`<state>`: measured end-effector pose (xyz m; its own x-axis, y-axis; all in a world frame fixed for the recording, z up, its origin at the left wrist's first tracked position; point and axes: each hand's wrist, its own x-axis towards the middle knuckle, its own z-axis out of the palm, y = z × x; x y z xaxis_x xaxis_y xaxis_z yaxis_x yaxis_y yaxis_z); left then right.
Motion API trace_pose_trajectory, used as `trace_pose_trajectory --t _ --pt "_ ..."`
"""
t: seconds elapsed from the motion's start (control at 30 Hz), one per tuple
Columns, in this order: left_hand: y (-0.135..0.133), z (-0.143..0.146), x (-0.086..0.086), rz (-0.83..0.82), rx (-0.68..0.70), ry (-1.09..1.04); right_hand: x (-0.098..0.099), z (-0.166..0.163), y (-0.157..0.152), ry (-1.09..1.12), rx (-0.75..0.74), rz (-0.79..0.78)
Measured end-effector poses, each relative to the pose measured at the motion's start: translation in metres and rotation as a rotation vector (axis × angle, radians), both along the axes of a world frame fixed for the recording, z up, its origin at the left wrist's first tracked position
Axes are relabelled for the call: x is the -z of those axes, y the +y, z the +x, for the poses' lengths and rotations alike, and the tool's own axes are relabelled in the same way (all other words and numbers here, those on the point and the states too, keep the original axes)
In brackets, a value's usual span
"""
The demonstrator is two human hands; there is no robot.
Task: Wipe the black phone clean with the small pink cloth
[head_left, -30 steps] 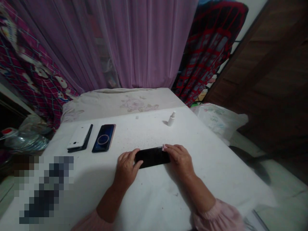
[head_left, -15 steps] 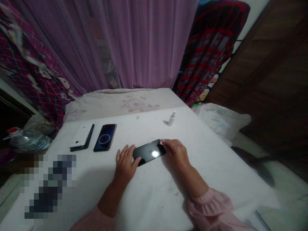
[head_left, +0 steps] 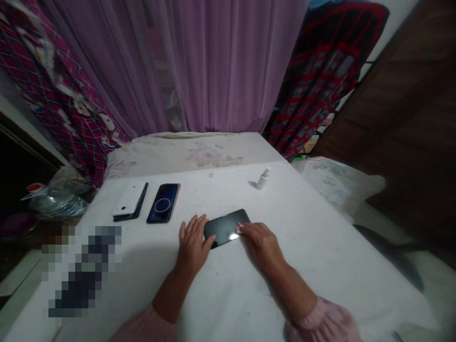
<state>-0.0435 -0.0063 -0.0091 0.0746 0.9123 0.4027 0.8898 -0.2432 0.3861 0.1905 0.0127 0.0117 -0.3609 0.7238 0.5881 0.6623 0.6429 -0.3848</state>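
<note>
A black smartphone [head_left: 226, 229] lies screen up on the white cloth, a bright reflection on its glass. My left hand [head_left: 194, 244] holds its left end, with the thumb at the near edge and the other fingers by the far corner. Pinched in the fingertips of my right hand [head_left: 261, 244] is a small pink cloth [head_left: 239, 228], pressed on the screen toward the right end. Beyond the phone stands a white spray bottle [head_left: 263, 179]. To the left lie a dark blue smartphone [head_left: 163, 202] and a white smartphone [head_left: 130, 198] on top of a dark one.
The white-covered table [head_left: 221, 304] spreads under both hands. A pixelated dark patch [head_left: 85, 273] covers its left part. A large clear bottle with a red cap [head_left: 59, 204] stands off the left edge; a plastic bag [head_left: 338, 183] is off the right edge. Purple curtains [head_left: 228, 66] hang behind.
My right hand has moved the pink cloth from the phone's far right corner nearer to me, down over the screen. The whole view has shifted slightly; my left hand stays at the phone's left end.
</note>
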Motion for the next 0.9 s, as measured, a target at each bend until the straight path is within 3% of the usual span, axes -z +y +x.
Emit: trace_pose_trajectory --t 0.1,0.2,0.33,0.43,0.63,0.7,0.77,0.9 --pt "0.001 0.0 0.0 -0.002 0.015 -0.007 0.006 0.018 0.012 0.015 0.148 0.002" --pt "0.002 0.0 -0.001 -0.009 0.032 -0.008 0.007 0.006 0.013 -0.003 0.209 0.014" --pt "0.002 0.001 -0.002 -0.007 0.032 -0.006 0.0 -0.036 0.001 -0.074 -0.001 0.004" --pt "0.003 0.0 -0.002 -0.008 0.029 0.001 -0.002 -0.044 0.0 -0.079 -0.102 0.014" --pt "0.004 0.0 -0.001 -0.019 0.04 0.009 0.002 -0.007 0.039 0.018 0.267 -0.03" --pt "0.005 0.0 0.0 -0.013 0.045 0.007 0.003 -0.009 0.047 0.029 0.317 -0.05" --pt "0.005 0.0 0.0 -0.001 0.044 0.01 0.003 -0.025 0.046 0.014 0.283 -0.055" --pt "0.005 0.0 0.001 0.025 0.042 0.02 0.0 -0.063 0.028 -0.027 0.068 -0.038"
